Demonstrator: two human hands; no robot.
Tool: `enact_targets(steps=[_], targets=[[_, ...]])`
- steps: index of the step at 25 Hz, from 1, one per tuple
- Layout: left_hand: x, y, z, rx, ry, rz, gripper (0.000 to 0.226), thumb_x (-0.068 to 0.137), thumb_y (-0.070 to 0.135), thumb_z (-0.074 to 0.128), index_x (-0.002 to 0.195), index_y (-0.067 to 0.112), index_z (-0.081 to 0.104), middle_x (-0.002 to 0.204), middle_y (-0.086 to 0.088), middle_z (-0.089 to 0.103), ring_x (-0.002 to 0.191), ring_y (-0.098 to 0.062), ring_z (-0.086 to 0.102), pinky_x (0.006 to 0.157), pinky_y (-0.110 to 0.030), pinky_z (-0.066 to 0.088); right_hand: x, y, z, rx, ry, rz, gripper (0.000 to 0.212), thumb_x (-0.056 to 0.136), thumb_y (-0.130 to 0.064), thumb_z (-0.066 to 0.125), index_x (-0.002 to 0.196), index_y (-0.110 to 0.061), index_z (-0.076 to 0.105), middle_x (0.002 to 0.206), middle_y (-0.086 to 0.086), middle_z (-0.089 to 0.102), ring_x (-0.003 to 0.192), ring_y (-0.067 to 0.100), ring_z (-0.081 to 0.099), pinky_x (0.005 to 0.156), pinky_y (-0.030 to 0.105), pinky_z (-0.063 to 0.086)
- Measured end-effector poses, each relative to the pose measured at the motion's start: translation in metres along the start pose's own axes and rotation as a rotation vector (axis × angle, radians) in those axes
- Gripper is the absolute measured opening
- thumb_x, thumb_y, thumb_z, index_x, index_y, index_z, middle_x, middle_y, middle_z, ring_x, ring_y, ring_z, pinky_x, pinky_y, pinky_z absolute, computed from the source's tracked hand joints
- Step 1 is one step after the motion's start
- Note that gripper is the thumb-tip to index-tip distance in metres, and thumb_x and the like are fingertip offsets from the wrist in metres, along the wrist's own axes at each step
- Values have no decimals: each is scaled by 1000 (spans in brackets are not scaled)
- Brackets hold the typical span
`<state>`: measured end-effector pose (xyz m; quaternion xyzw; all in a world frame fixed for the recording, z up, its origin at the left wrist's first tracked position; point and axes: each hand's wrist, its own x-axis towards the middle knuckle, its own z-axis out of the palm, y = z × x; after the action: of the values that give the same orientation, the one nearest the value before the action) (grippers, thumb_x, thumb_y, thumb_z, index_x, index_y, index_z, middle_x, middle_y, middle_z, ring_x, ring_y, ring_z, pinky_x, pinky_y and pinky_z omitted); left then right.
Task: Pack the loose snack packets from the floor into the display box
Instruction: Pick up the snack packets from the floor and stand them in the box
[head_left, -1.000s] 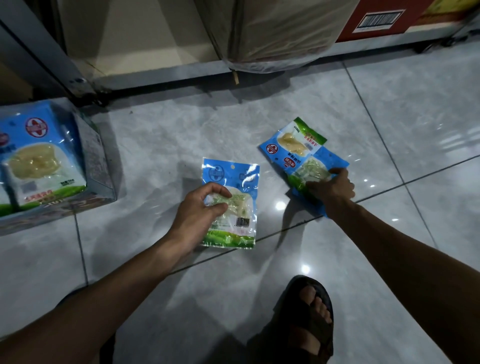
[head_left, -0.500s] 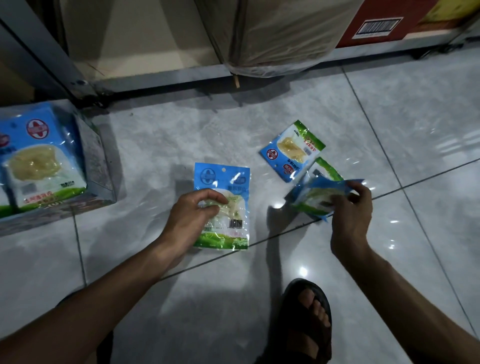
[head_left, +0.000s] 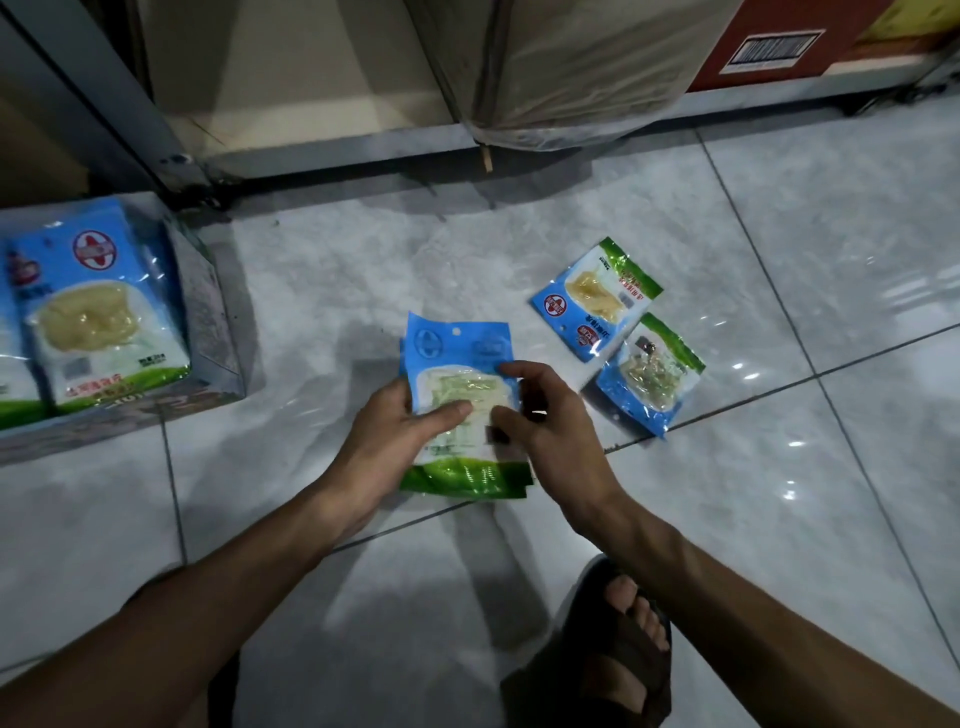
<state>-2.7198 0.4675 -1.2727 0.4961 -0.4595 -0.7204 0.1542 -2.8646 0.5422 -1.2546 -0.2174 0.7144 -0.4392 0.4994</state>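
Observation:
Both of my hands hold a small stack of blue-and-green snack packets (head_left: 457, 358) just above the floor at the centre. My left hand (head_left: 400, 436) grips the stack's left edge with the thumb across the front. On the right edge, my right hand (head_left: 545, 415) pinches the stack between thumb and curled fingers. Two loose packets lie on the tiles to the right: one face up (head_left: 595, 296), and one nearer me (head_left: 649, 374). The display box (head_left: 208, 322) stands at the far left, with large packets (head_left: 98, 306) of the same kind inside.
A low metal shelf base (head_left: 337, 156) runs along the back with a plastic-wrapped bundle (head_left: 571, 67) and a red carton (head_left: 779, 47) on it. My sandalled foot (head_left: 613, 649) is planted on the tiles near the bottom.
My right hand lifted one packet off the floor pile and brought it left onto the packet in my left hand. Both hands now hold the stack together.

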Motion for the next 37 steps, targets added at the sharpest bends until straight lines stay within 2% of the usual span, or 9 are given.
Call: enact_targets(steps=[5,8,11,13,15,21,28,34,37], targets=[[-3,4,-2,111,142,129,71,82,6,73,133,34,33,110,13,67,88,1,69,73,-18,55,7,3,13,-18,15,11,43,80,-7,74,117,-22,58,120,14,50,101,27,64,62,28,60],[-4,7,-9,108,71,175,96,83,-1,70,140,57,20,122,19,57,95,-6,70,76,-27,58,7,3,13,-125,-34,6,40,80,-6,74,117,-19,61,116,9,53,97,16,63,64,18,57],[-1,10,-18,213,29,182,68,82,-2,69,124,49,52,122,16,61,99,-12,69,81,-31,58,32,-4,-2,-408,53,-150,28,84,-22,71,112,-19,66,114,2,59,98,13,58,74,20,48],[0,12,-22,250,35,159,47,82,-1,70,112,35,66,118,12,65,100,-3,67,81,-18,54,73,-13,-29,-489,328,-169,41,82,-25,74,119,-14,62,122,9,55,107,19,53,84,23,43],[2,12,-25,196,54,133,40,81,-1,71,107,30,69,119,10,66,102,-6,67,86,-23,53,114,-23,-64,-591,506,-60,63,76,-33,77,131,-19,49,133,16,40,122,29,40,97,31,41],[9,6,-36,149,87,119,40,77,6,76,103,36,70,118,8,69,107,-17,67,96,-46,52,176,-14,-116,-1175,323,122,96,72,-52,76,146,-24,22,133,24,44,124,40,41,105,44,33],[7,6,-44,116,125,98,37,79,-1,74,104,25,70,113,1,71,96,-17,71,92,-44,55,178,5,-86,-984,320,73,68,69,-43,81,123,-14,51,114,10,58,103,29,57,91,47,50],[4,1,-56,78,199,66,38,79,-5,71,97,28,69,101,5,71,81,-3,71,69,-21,56,165,3,-52,-598,380,-61,7,84,-17,66,85,-15,73,82,5,67,87,23,64,60,15,44],[2,2,-63,93,258,61,38,79,-7,68,93,29,71,97,7,71,80,-9,70,69,-25,56,148,-24,-29,-149,311,-149,16,89,-15,55,75,-21,56,75,1,63,78,21,60,74,38,54]])
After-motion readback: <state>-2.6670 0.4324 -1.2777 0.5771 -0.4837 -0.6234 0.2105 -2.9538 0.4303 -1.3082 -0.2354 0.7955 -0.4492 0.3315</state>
